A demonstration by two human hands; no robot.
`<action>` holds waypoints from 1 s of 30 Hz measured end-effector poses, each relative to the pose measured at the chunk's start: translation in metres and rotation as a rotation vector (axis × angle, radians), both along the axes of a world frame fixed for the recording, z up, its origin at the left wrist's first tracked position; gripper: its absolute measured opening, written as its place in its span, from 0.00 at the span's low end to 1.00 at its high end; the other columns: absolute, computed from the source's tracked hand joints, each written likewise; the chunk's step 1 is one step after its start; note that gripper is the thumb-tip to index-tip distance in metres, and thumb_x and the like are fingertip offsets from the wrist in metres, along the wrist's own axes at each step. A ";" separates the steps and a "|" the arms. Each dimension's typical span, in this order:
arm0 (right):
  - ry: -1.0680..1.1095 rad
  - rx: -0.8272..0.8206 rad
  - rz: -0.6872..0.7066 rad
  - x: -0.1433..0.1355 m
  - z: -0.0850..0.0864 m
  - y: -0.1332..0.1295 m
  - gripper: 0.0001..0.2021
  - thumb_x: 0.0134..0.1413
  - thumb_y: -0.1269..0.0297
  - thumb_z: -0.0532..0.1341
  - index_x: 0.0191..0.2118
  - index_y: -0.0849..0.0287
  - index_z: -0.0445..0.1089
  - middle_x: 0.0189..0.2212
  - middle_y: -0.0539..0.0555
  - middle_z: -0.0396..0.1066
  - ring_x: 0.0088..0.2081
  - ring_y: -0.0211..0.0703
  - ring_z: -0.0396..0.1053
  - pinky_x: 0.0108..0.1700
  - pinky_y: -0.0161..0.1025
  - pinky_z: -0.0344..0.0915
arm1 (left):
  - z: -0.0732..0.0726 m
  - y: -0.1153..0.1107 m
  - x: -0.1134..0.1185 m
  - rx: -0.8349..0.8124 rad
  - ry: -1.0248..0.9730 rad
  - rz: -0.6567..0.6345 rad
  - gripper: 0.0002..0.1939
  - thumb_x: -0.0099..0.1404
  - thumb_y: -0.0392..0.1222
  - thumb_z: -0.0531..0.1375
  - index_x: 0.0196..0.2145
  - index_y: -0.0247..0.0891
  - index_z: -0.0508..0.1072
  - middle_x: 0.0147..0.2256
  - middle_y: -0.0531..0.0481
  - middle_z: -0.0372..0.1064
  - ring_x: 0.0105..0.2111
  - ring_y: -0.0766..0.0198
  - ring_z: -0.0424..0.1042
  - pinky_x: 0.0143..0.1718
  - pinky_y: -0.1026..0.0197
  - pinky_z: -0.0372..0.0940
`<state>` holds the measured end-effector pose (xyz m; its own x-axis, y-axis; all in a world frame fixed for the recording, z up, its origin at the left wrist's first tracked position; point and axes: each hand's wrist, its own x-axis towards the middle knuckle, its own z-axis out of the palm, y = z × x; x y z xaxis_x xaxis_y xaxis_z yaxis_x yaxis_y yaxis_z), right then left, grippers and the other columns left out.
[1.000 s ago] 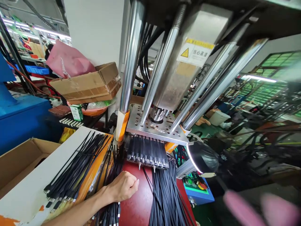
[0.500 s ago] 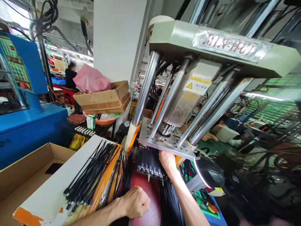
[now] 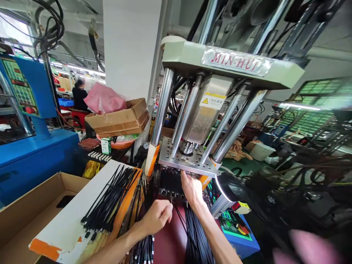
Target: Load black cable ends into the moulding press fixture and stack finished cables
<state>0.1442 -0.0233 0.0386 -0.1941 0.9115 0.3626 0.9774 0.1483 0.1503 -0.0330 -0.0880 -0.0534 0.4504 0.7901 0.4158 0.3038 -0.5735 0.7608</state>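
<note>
My left hand is a closed fist over the dark red work surface, in front of the press. Nothing sticks out of it. My right hand reaches under the press's metal plate. Its thumb side is against the right end of a black mould block; the far fingertips are hidden. Metal connector ends line the block's front edge. A bundle of black cables hangs below my right wrist. To the left, more black cables lie on a white board.
The press head stands on steel columns above the block. A lamp and a blue control box are close to my right forearm. At left are an open carton and a blue machine. A seated person is farther back.
The view has shifted, showing more of the press top. My left fist has risen slightly towards the block and turned. My right hand stays at the block's right end under the plate.
</note>
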 end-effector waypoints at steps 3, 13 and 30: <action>0.103 0.110 0.020 0.004 0.014 -0.059 0.16 0.76 0.62 0.49 0.51 0.57 0.74 0.36 0.53 0.76 0.34 0.41 0.77 0.32 0.35 0.62 | 0.028 0.002 -0.031 -0.005 -0.262 0.306 0.19 0.77 0.51 0.48 0.35 0.37 0.68 0.35 0.47 0.70 0.36 0.61 0.70 0.39 0.61 0.65; 0.600 -0.079 0.332 0.004 0.065 -0.151 0.09 0.68 0.67 0.57 0.39 0.55 0.75 0.31 0.50 0.71 0.30 0.41 0.70 0.32 0.37 0.59 | 0.027 -0.057 -0.032 -0.675 -0.564 -0.543 0.47 0.63 0.79 0.52 0.65 0.38 0.67 0.63 0.34 0.65 0.65 0.43 0.61 0.68 0.39 0.52; 1.043 0.796 -0.235 0.118 0.020 -0.197 0.11 0.61 0.56 0.65 0.43 0.58 0.74 0.32 0.51 0.74 0.27 0.38 0.67 0.31 0.35 0.63 | 0.012 -0.158 0.007 -1.354 -0.466 -0.582 0.30 0.64 0.71 0.60 0.27 0.39 0.63 0.18 0.61 0.47 0.16 0.73 0.43 0.19 0.64 0.39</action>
<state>0.2623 -0.2207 0.0586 0.6292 0.3569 0.6904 0.6777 0.1829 -0.7122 -0.0261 -0.2456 -0.0413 0.8576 0.4460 -0.2561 -0.1131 0.6494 0.7520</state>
